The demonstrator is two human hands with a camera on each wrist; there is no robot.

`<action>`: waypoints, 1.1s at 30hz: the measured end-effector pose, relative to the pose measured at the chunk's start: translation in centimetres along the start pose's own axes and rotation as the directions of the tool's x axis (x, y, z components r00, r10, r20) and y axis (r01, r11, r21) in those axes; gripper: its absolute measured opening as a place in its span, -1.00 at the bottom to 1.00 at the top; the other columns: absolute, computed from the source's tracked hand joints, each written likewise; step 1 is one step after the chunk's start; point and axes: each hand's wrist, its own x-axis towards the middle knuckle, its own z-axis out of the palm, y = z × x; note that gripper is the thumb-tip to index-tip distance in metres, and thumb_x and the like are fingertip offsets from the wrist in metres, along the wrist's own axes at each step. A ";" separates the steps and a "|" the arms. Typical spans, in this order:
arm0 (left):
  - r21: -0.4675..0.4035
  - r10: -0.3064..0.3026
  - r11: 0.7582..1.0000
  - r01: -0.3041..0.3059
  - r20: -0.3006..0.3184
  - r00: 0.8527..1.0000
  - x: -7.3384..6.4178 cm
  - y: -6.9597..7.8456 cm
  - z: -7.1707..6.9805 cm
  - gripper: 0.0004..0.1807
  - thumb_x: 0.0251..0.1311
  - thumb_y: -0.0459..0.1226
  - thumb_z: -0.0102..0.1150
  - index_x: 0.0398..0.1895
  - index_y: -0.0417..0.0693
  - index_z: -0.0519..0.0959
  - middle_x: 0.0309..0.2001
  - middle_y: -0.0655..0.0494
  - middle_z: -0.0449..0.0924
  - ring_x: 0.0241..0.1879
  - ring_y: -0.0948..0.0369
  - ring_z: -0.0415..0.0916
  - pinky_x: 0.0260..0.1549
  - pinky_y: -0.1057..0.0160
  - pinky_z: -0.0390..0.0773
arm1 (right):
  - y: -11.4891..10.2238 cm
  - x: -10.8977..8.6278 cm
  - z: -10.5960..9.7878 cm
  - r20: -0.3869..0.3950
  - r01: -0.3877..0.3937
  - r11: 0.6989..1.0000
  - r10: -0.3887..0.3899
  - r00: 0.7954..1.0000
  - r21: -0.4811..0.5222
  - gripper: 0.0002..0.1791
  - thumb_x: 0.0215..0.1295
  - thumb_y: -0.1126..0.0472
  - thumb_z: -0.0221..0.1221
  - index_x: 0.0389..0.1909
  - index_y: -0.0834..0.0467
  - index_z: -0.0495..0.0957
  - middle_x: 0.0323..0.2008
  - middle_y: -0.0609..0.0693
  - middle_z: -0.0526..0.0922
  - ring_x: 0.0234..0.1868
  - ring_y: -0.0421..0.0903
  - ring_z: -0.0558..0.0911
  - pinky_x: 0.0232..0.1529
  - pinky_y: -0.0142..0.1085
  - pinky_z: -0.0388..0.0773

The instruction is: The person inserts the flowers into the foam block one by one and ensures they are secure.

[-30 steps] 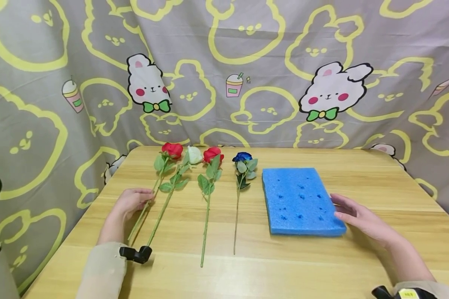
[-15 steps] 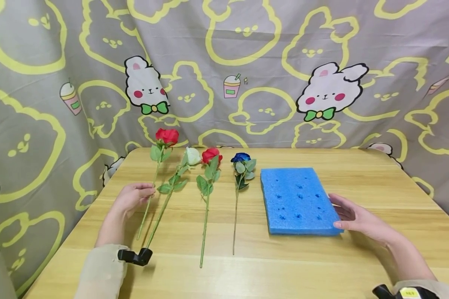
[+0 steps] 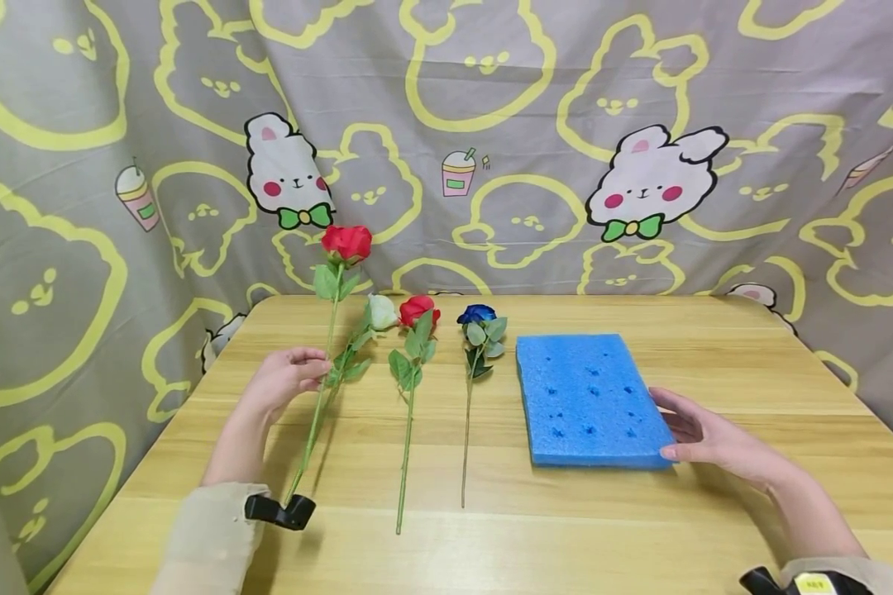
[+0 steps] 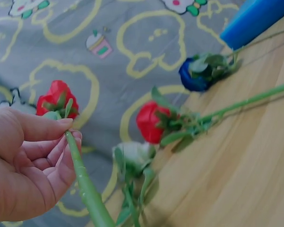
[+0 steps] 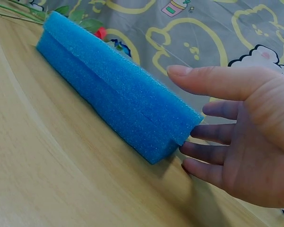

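Observation:
My left hand (image 3: 286, 382) pinches the green stem of a red rose (image 3: 346, 244) between thumb and fingers. That rose is raised off the table, bloom up and stem slanting down toward my wrist. In the left wrist view the thumb and fingertips meet on the stem (image 4: 83, 177). My right hand (image 3: 718, 440) is at the right edge of a blue foam block (image 3: 588, 405) dotted with small holes. In the right wrist view its fingers (image 5: 210, 153) reach the block's end, spread and only slightly bent, while the thumb extends above the top edge.
A white rose (image 3: 384, 312), a second red rose (image 3: 418, 311) and a blue rose (image 3: 477, 314) lie on the wooden table (image 3: 491, 545), stems toward me. The white rose's stem is partly behind the held one. A patterned curtain (image 3: 506, 107) hangs beyond the table.
My left hand has lifted the red rose from the table and moved it up and slightly right, across the white rose's stem. My right hand has stayed by the foam block.

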 end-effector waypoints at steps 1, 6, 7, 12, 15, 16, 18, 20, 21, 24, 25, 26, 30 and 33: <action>-0.001 0.006 1.000 -0.006 0.003 1.000 0.0 0.3 0.3 -0.61 0.27 -0.39 0.04 0.04 -0.55 0.28 -0.29 0.12 0.46 -0.37 0.34 0.47 -0.31 0.39 0.55 | 0.0 0.0 0.0 0.001 0.001 1.000 -0.001 1.000 -0.001 -0.15 0.22 0.43 0.13 0.38 0.47 -0.19 0.34 0.48 -0.08 0.12 -0.58 0.30 0.04 -0.62 0.32; -0.010 0.020 1.000 -0.020 0.019 1.000 0.2 1.6 1.9 -0.67 0.25 -0.39 0.07 -0.02 -0.50 0.35 -0.35 0.19 0.48 -0.40 0.34 0.48 -0.31 0.35 0.56 | -0.1 -0.1 0.1 -0.002 -0.001 1.000 0.001 1.000 -0.009 -0.18 0.24 0.42 0.12 0.38 0.45 -0.15 0.38 0.27 0.05 0.12 -0.59 0.29 0.04 -0.62 0.30; -0.014 0.021 1.000 -0.020 0.021 1.000 0.3 1.9 2.2 -0.68 0.25 -0.39 0.08 -0.04 -0.48 0.36 -0.36 0.18 0.49 -0.41 0.34 0.48 -0.31 0.34 0.56 | -0.1 -0.1 0.1 -0.005 -0.003 1.000 0.003 1.000 -0.013 -0.19 0.24 0.41 0.12 0.38 0.44 -0.14 0.37 0.25 0.06 0.12 -0.59 0.29 0.04 -0.62 0.30; -0.054 0.032 0.998 -0.030 0.049 0.998 0.6 2.8 4.2 -0.74 0.23 -0.42 0.09 -0.10 -0.47 0.39 -0.39 0.14 0.52 -0.42 0.31 0.50 -0.35 0.37 0.56 | -0.2 -0.1 0.1 -0.009 -0.010 0.999 0.010 1.000 -0.036 -0.20 0.25 0.40 0.12 0.38 0.44 -0.13 0.33 0.51 -0.07 0.11 -0.61 0.28 0.03 -0.63 0.30; -0.088 0.033 0.996 -0.028 0.060 0.998 0.8 3.1 5.4 -0.81 0.21 -0.44 0.10 -0.16 -0.42 0.43 -0.41 0.13 0.54 -0.42 0.29 0.53 -0.37 0.39 0.57 | -0.1 -0.1 0.1 -0.009 -0.015 0.999 0.014 1.000 -0.036 -0.19 0.25 0.39 0.12 0.38 0.45 -0.15 0.33 0.53 -0.11 0.10 -0.64 0.26 0.03 -0.64 0.28; -0.095 0.037 0.995 -0.031 0.064 0.997 0.9 3.2 5.8 -0.83 0.21 -0.45 0.10 -0.18 -0.41 0.44 -0.41 0.14 0.54 -0.43 0.29 0.53 -0.37 0.39 0.57 | -0.1 -0.1 0.1 -0.011 -0.016 0.999 0.016 1.000 -0.037 -0.18 0.25 0.39 0.12 0.38 0.46 -0.15 0.33 0.53 -0.11 0.10 -0.65 0.25 0.03 -0.65 0.26; -0.092 0.051 0.995 -0.045 0.071 0.996 1.1 3.3 6.6 -0.82 0.20 -0.46 0.11 -0.18 -0.43 0.44 -0.41 0.15 0.53 -0.45 0.30 0.52 -0.35 0.35 0.59 | -0.1 -0.1 0.1 -0.013 -0.020 0.999 0.020 1.000 -0.040 -0.17 0.25 0.38 0.12 0.38 0.47 -0.17 0.34 0.53 -0.13 0.10 -0.67 0.22 0.04 -0.67 0.23; -0.076 0.067 0.995 -0.061 0.083 0.994 1.3 3.4 7.4 -0.79 0.19 -0.46 0.11 -0.16 -0.47 0.44 -0.41 0.16 0.52 -0.46 0.31 0.51 -0.31 0.29 0.60 | -0.1 0.0 0.1 -0.014 -0.026 0.999 0.026 1.000 -0.046 -0.15 0.24 0.37 0.13 0.37 0.48 -0.19 0.35 0.53 -0.15 0.11 -0.69 0.19 0.05 -0.69 0.20; -0.067 0.075 0.995 -0.069 0.090 0.993 1.4 3.4 7.7 -0.78 0.19 -0.46 0.11 -0.15 -0.48 0.44 -0.40 0.17 0.51 -0.47 0.31 0.50 -0.29 0.26 0.60 | -0.1 0.0 0.1 -0.014 -0.027 0.998 0.027 1.000 -0.049 -0.15 0.24 0.37 0.14 0.37 0.49 -0.20 0.35 0.53 -0.16 0.11 -0.70 0.18 0.05 -0.70 0.18; -0.059 0.083 0.995 -0.077 0.103 0.991 1.6 3.8 8.9 -0.79 0.18 -0.46 0.13 -0.17 -0.46 0.45 -0.45 0.17 0.53 -0.48 0.31 0.50 -0.31 0.24 0.60 | 0.1 0.1 0.0 -0.012 -0.028 0.998 0.027 1.000 -0.051 -0.14 0.24 0.37 0.14 0.37 0.50 -0.21 0.35 0.53 -0.19 0.11 -0.71 0.16 0.05 -0.71 0.16; -0.058 0.087 0.995 -0.081 0.109 0.990 1.7 3.9 9.3 -0.81 0.18 -0.45 0.13 -0.19 -0.44 0.46 -0.46 0.17 0.54 -0.48 0.31 0.50 -0.33 0.26 0.59 | 0.1 0.1 0.0 -0.014 -0.027 0.998 0.027 1.000 -0.048 -0.13 0.23 0.37 0.14 0.37 0.50 -0.21 0.35 0.53 -0.19 0.11 -0.72 0.16 0.05 -0.72 0.16; -0.058 0.090 0.995 -0.084 0.110 0.990 1.8 4.1 9.6 -0.83 0.17 -0.45 0.15 -0.21 -0.41 0.47 -0.46 0.16 0.55 -0.48 0.30 0.51 -0.36 0.28 0.59 | 0.1 0.1 0.0 -0.015 -0.024 0.999 0.024 1.000 -0.048 -0.13 0.23 0.37 0.14 0.36 0.50 -0.21 0.35 0.53 -0.20 0.12 -0.72 0.16 0.06 -0.72 0.16; -0.069 0.114 0.992 -0.106 0.121 0.986 2.1 4.9 11.2 -0.85 0.17 -0.43 0.16 -0.23 -0.36 0.48 -0.44 0.09 0.57 -0.44 0.24 0.55 -0.41 0.32 0.57 | 0.2 -0.1 0.1 -0.007 -0.006 0.999 0.006 1.000 -0.035 -0.12 0.22 0.39 0.14 0.36 0.52 -0.24 0.35 0.54 -0.24 0.13 -0.71 0.15 0.07 -0.72 0.14; -0.080 0.135 0.989 -0.125 0.133 0.982 2.3 5.4 12.4 -0.84 0.17 -0.44 0.16 -0.21 -0.38 0.48 -0.41 0.05 0.57 -0.43 0.22 0.56 -0.41 0.32 0.58 | 0.2 -0.3 0.2 0.004 0.006 1.000 -0.006 1.000 -0.016 -0.12 0.23 0.40 0.14 0.35 0.53 -0.26 0.34 0.55 -0.25 0.14 -0.71 0.14 0.08 -0.73 0.13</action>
